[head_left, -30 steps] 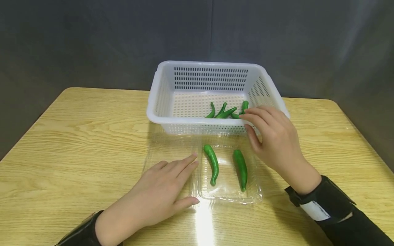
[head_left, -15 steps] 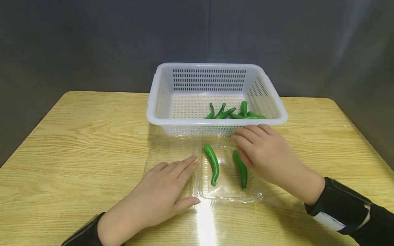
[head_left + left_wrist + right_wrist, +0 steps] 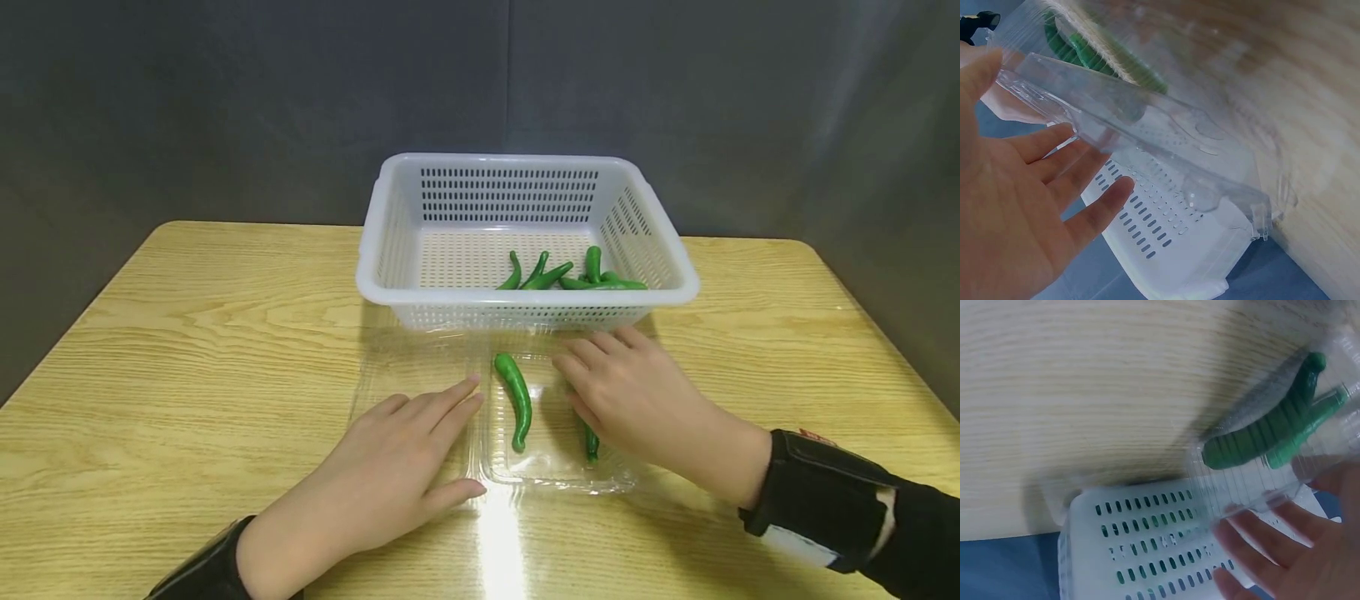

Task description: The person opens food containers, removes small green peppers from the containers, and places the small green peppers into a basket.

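A clear plastic clamshell box (image 3: 543,479) lies unfolded on the table. In its right half are two green chili peppers: the curved left pepper (image 3: 514,400) and the right pepper (image 3: 592,446), whose upper part is hidden behind my right hand (image 3: 637,392). That hand is over the box, fingers bent downward. In the right wrist view, its fingers (image 3: 1266,540) are spread, with no pepper between them and the thumb, near the dark pepper (image 3: 1260,434) in the box. My left hand (image 3: 390,462) rests palm down over the box's left half (image 3: 420,367), fingers extended toward the fold.
Just behind the box stands a white perforated plastic basket (image 3: 525,297). Several green chili peppers (image 3: 551,277) lie inside, near its front right. The wooden table (image 3: 187,350) reaches back to a dark grey curtain (image 3: 262,108).
My right hand has come from the basket's front right corner toward me, down over the right pepper in the box. My left hand and both peppers in the box have stayed in place.
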{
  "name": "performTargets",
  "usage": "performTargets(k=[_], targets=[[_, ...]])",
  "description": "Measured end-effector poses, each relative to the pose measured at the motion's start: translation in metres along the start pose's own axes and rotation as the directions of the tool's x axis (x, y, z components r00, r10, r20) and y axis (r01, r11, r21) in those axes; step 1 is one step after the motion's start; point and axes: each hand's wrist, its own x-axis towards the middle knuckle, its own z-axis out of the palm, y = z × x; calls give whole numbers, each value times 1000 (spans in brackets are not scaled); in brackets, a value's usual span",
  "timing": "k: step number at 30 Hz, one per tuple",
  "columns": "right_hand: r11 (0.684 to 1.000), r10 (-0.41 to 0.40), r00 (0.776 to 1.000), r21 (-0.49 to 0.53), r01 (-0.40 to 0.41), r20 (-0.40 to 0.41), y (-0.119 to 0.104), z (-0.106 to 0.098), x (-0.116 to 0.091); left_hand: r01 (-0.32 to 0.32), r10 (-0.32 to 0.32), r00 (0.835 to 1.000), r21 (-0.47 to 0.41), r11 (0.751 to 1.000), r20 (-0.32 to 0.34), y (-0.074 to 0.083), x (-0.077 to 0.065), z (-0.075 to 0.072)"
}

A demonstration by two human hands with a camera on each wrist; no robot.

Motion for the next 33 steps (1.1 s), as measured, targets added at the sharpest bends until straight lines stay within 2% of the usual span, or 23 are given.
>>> performTargets(k=[5,12,17,22,33], targets=[[999,39,997,-23,-37,73,-1,-1,4,-4,4,1000,9,1000,-4,0,0,0],[993,69,995,-99,-61,73,-8,-2,10,4,-4,1000,5,1000,10,1,0,0],[989,92,985,-131,-73,148,-13,-1,14,3,-3,1000,9,1000,2,1,0,1],[985,112,975,-149,-84,190,-15,0,17,-2,2,1000,13,1000,-13,0,0,1],[992,118,929,-93,-91,350,-20,2,21,-6,6,1000,9,1000,-22,1,0,1]])
